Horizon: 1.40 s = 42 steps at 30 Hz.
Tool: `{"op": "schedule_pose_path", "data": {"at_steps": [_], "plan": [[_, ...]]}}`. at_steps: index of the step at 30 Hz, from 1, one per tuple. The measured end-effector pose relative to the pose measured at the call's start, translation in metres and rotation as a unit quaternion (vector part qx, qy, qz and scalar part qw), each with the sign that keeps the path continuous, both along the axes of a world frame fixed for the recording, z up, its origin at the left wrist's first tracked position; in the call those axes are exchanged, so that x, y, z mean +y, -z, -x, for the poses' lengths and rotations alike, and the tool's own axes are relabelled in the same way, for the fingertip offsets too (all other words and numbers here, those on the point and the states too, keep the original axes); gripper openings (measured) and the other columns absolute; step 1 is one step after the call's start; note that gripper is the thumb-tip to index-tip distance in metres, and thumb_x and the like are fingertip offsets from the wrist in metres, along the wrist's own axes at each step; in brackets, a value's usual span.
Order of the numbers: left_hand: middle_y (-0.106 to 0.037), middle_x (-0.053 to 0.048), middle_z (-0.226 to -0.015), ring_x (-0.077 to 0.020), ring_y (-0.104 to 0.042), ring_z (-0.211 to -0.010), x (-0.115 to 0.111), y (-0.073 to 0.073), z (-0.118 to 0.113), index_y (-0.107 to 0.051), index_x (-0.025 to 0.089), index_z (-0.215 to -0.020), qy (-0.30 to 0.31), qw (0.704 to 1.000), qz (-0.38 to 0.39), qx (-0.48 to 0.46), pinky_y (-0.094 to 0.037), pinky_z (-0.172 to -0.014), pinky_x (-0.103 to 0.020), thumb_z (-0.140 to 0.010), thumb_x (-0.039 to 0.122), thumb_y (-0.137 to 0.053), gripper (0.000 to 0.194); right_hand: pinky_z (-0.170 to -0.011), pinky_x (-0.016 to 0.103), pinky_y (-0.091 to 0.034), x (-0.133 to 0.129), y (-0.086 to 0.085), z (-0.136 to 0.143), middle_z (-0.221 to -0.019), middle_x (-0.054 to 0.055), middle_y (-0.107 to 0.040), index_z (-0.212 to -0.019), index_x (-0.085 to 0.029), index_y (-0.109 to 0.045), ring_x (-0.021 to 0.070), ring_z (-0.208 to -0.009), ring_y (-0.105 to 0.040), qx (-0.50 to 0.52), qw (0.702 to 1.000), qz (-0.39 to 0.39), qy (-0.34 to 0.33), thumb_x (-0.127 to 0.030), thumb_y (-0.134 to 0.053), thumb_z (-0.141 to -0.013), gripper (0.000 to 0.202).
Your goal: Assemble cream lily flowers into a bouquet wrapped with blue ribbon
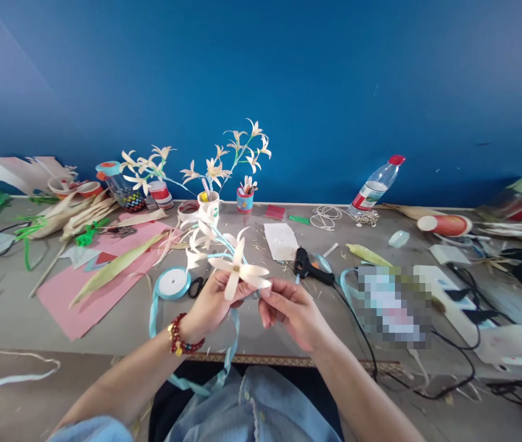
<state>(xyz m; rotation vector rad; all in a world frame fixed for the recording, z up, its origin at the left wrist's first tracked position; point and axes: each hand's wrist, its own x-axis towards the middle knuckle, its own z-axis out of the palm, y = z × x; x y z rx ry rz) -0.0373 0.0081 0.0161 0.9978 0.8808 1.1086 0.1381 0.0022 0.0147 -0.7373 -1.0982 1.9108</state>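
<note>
My left hand (210,306) is closed around the stem of a cream artificial flower (237,267), just below its open petals. Thumb and fingertips of my right hand (291,309) pinch the end of a petal on the right side. More pale blossoms (203,234) on light-blue wrapped stems stand out behind the flower, apparently on the same spray. Light-blue ribbon (229,362) hangs below my left hand toward my lap. A spool of blue ribbon (173,283) lies left of that hand, beside black-handled scissors (196,287).
A black glue gun (311,267) with its cable lies right of my hands. Finished flower sprays (237,156) stand in cups by the blue wall. Pink paper (72,301) and husks lie left. A plastic bottle (374,187) and several cables are at right.
</note>
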Motion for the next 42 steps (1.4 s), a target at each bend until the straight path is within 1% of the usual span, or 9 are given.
{"op": "schedule_pose_path", "data": {"at_steps": [6, 10, 14, 18, 23, 25, 32, 37, 42], "plan": [[-0.054, 0.0, -0.063, -0.0082, -0.038, -0.054, 0.001, -0.004, 0.003, -0.072, 0.013, -0.077, 0.035, 0.998, -0.045, 0.01, -0.029, -0.049, -0.023, -0.079, 0.036, -0.078, 0.024, -0.048, 0.02, -0.034, -0.002, -0.004, 0.0, -0.048, -0.003, -0.061, -0.074, -0.017, -0.059, 0.007, -0.042, -0.045, -0.022, 0.999, -0.023, 0.017, -0.045, -0.074, -0.084, 0.033], [-0.065, -0.004, -0.084, -0.0145, -0.056, -0.071, -0.001, -0.013, 0.001, -0.072, 0.016, -0.085, 0.023, 0.997, -0.071, -0.007, -0.046, -0.067, -0.027, -0.079, 0.03, -0.079, 0.017, -0.048, 0.021, -0.038, -0.002, -0.006, 0.0, -0.049, -0.004, -0.06, -0.074, -0.019, -0.056, 0.0081, -0.042, -0.047, -0.053, 0.996, -0.067, 0.007, -0.05, -0.071, -0.085, 0.036], [-0.07, -0.006, -0.087, -0.0179, -0.061, -0.077, -0.003, -0.016, 0.001, -0.074, 0.017, -0.088, 0.023, 0.997, -0.077, 0.019, -0.049, -0.074, -0.03, -0.081, 0.031, -0.077, 0.016, -0.05, 0.022, -0.042, -0.001, -0.009, -0.003, -0.052, -0.002, -0.062, -0.075, -0.019, -0.056, 0.0098, -0.045, -0.05, -0.129, 0.981, -0.141, 0.024, -0.046, -0.063, -0.091, 0.032], [-0.07, -0.007, -0.09, -0.021, -0.062, -0.085, -0.005, -0.012, 0.003, -0.073, 0.017, -0.087, -0.008, 0.994, -0.095, 0.052, -0.049, -0.081, -0.033, -0.079, 0.032, -0.078, 0.017, -0.048, 0.021, -0.04, -0.003, -0.014, -0.006, -0.053, -0.002, -0.062, -0.074, -0.02, -0.056, 0.0104, -0.046, -0.051, -0.232, 0.947, -0.218, 0.045, -0.032, -0.056, -0.093, 0.023], [-0.065, -0.003, -0.08, -0.0178, -0.058, -0.079, -0.01, -0.01, -0.001, -0.07, 0.018, -0.081, -0.053, 0.995, -0.073, 0.04, -0.047, -0.077, -0.03, -0.08, 0.03, -0.078, 0.014, -0.048, 0.022, -0.035, -0.006, -0.02, -0.007, -0.057, -0.002, -0.061, -0.073, -0.022, -0.055, 0.0122, -0.052, -0.052, -0.338, 0.854, -0.38, 0.109, -0.025, -0.053, -0.092, 0.019], [-0.065, -0.003, -0.082, -0.0179, -0.057, -0.081, -0.012, -0.011, -0.003, -0.071, 0.018, -0.084, -0.069, 0.993, -0.085, 0.033, -0.046, -0.078, -0.03, -0.081, 0.029, -0.077, 0.013, -0.05, 0.022, -0.034, -0.007, -0.022, -0.008, -0.057, -0.002, -0.059, -0.073, -0.022, -0.053, 0.0123, -0.053, -0.051, -0.349, 0.835, -0.408, 0.117, -0.025, -0.052, -0.093, 0.02], [-0.065, -0.006, -0.09, -0.0185, -0.058, -0.084, -0.012, -0.015, 0.001, -0.071, 0.017, -0.084, -0.003, 0.993, -0.114, 0.01, -0.046, -0.08, -0.032, -0.084, 0.034, -0.074, 0.017, -0.05, 0.021, -0.035, -0.004, -0.026, -0.014, -0.054, -0.005, -0.057, -0.076, -0.021, -0.052, 0.0091, -0.047, -0.046, -0.233, 0.936, -0.266, -0.007, -0.034, -0.051, -0.098, 0.026], [-0.062, -0.007, -0.084, -0.0191, -0.056, -0.079, -0.007, -0.027, 0.002, -0.069, 0.017, -0.084, 0.095, 0.987, -0.127, 0.008, -0.047, -0.075, -0.032, -0.086, 0.039, -0.071, 0.023, -0.046, 0.021, -0.031, 0.001, -0.022, -0.018, -0.053, -0.004, -0.055, -0.079, -0.019, -0.056, 0.008, -0.043, -0.044, -0.103, 0.971, -0.194, -0.097, -0.046, -0.056, -0.096, 0.032], [-0.059, -0.005, -0.078, -0.0175, -0.055, -0.072, -0.004, -0.028, -0.001, -0.068, 0.016, -0.08, 0.091, 0.989, -0.114, -0.015, -0.047, -0.07, -0.031, -0.084, 0.041, -0.072, 0.025, -0.048, 0.022, -0.038, 0.002, -0.017, -0.014, -0.059, -0.002, -0.057, -0.08, -0.018, -0.06, 0.0092, -0.048, -0.049, -0.116, 0.969, -0.214, -0.033, -0.045, -0.062, -0.093, 0.03]]}}
